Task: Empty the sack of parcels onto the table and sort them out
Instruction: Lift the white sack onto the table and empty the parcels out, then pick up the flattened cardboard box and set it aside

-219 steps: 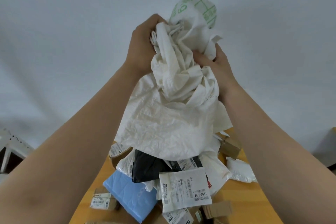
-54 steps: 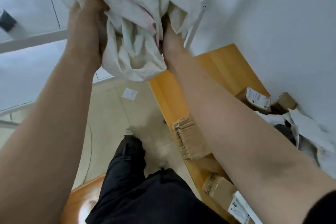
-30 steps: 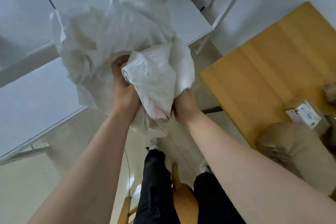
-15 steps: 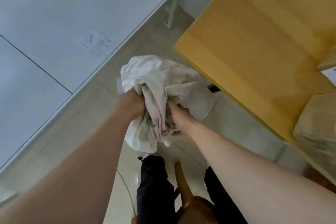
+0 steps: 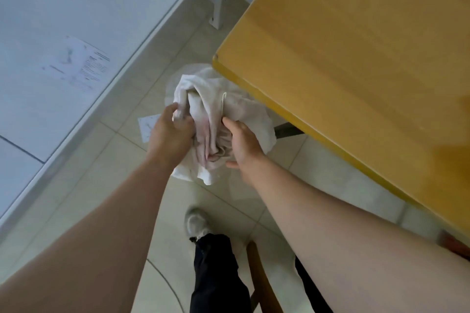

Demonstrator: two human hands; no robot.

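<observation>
The white woven sack (image 5: 216, 107) is crumpled into a bundle, low above the tiled floor, just left of the wooden table's near corner (image 5: 330, 58). My left hand (image 5: 171, 132) grips its left side with fingers curled into the folds. My right hand (image 5: 243, 142) presses against its right side, fingers closed around the cloth. A thin drawstring shows on top of the bundle. No parcels are in view; the visible part of the table is bare.
A white table (image 5: 63, 33) with a printed sheet on it stands to the left. A slip of paper (image 5: 147, 124) lies on the floor. Below are my dark trouser leg and shoe (image 5: 197, 223), and a wooden chair part (image 5: 262, 282).
The sack has been bunched up, swung off the table to the left and brought down toward the floor beside the table corner. Both hands still hold it.
</observation>
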